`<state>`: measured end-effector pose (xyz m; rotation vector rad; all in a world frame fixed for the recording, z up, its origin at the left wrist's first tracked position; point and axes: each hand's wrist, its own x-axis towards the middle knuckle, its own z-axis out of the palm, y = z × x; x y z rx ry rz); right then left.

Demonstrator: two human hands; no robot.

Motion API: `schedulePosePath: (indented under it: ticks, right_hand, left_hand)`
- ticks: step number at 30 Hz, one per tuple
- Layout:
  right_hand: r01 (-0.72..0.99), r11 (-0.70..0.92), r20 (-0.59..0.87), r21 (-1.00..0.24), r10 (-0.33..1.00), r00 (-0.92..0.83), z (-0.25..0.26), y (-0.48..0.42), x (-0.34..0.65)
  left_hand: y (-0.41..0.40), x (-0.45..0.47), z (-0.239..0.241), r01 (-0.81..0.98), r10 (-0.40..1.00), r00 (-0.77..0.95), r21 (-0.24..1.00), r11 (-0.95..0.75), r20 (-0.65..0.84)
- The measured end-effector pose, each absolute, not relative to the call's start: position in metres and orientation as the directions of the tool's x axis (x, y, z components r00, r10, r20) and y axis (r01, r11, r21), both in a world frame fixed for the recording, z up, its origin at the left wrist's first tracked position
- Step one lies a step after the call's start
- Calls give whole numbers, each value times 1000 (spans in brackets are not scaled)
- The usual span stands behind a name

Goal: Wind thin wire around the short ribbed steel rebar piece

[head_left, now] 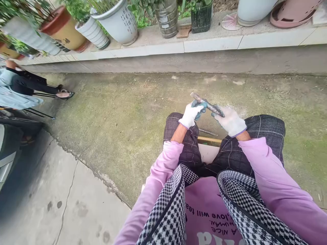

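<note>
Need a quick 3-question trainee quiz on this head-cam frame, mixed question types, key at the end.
1. True or false: both the left hand and the right hand grip the metal rod.
2. Multiple choice: where do the flower pots stand? A) on the raised ledge beyond the concrete ground; B) on the person's lap; C) on a table.
3. Short answer: what do the hands wear, and where does another person sit?

Key:
1. True; each gloved hand holds one end, and the rod slants above the knees.
2. A.
3. White work gloves with blue-green fingers; at the left edge of the view.
</note>
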<state>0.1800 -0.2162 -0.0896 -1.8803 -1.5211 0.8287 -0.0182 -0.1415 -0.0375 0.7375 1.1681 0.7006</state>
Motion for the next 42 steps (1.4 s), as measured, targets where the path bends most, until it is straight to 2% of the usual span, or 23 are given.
schedulePosePath:
  ticks: [2,4,7,10,13,15,18,21,24,27,29,31,32,34,36,38,40,42]
  right_hand:
    - [473,-246,-195,-846,968,156,-88,-219,180]
    - [246,-342,-322,-907,939,119,-84,-220,182]
    - [-38,-416,-417,-909,909,27,-72,-220,188]
    - [-165,-388,-384,-907,922,-56,-54,-220,199]
    - [-186,-358,-338,-915,932,-135,-40,-222,211]
    - [-117,-419,-377,-901,886,-270,-41,-222,219]
    - [107,-527,-511,-843,722,-467,-56,-220,227]
    - [287,-501,-574,-817,656,-490,-75,-216,230]
    - [559,-388,-639,-733,673,-371,-85,-211,231]
    - [829,-276,-674,-487,722,-156,-87,-200,230]
    - [896,-270,-659,-352,752,-32,-86,-193,229]
    - [904,-311,-602,-292,794,78,-85,-188,227]
    - [888,-348,-568,-302,814,125,-84,-187,226]
    - [774,-455,-511,-440,836,201,-81,-189,224]
    - [542,-545,-512,-640,828,229,-77,-193,221]
    - [276,-566,-525,-777,824,213,-73,-197,218]
    - [88,-539,-519,-838,836,175,-69,-201,217]
    - [-30,-495,-495,-868,861,118,-66,-205,219]
  left_hand:
    - [-144,-22,-34,-96,794,274,806,585,-543]
    - [-146,-25,-32,-90,796,285,812,577,-534]
    - [-149,-27,-32,-63,812,313,842,536,-493]
    - [-144,-26,-33,30,810,342,867,497,-476]
    - [-126,-23,-35,145,802,344,871,469,-489]
    - [-112,-21,-37,203,803,344,874,442,-486]
    - [-97,-21,-41,292,794,391,881,373,-466]
    - [-98,-22,-45,440,781,413,854,279,-468]
    - [-103,-20,-54,490,807,402,846,210,-433]
    - [-105,-16,-67,525,817,425,841,127,-389]
    - [-108,-13,-73,550,810,443,830,94,-385]
    - [-115,-9,-74,550,801,440,827,116,-405]
    - [-119,-7,-72,541,794,436,828,145,-424]
    - [-128,-2,-66,508,775,425,832,224,-468]
    - [-135,2,-59,460,749,425,834,305,-508]
    - [-138,4,-52,406,730,432,837,367,-530]
    - [-138,4,-49,363,719,442,840,404,-537]
    - [-136,3,-50,340,712,444,837,428,-544]
